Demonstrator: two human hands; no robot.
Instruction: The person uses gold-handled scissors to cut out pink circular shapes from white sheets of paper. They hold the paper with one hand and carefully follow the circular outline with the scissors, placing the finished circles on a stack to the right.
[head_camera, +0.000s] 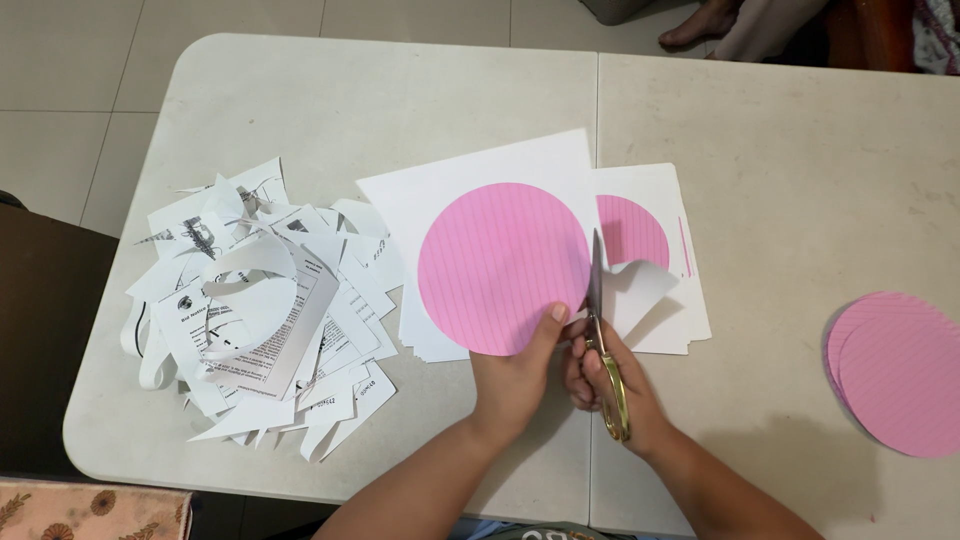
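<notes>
Midway: left hand (515, 375) pinching pink disc (500, 268), right hand (610, 385) gripping scissors (603, 345); finished discs (895, 370) stacked aside, several sheets (655, 300) uncut.

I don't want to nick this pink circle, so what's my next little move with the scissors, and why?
Probably turn the sheet slightly with the left hand, then snip on: the scissors in the right hand sit at the pink circle's right edge, where the outline curves away.
</notes>
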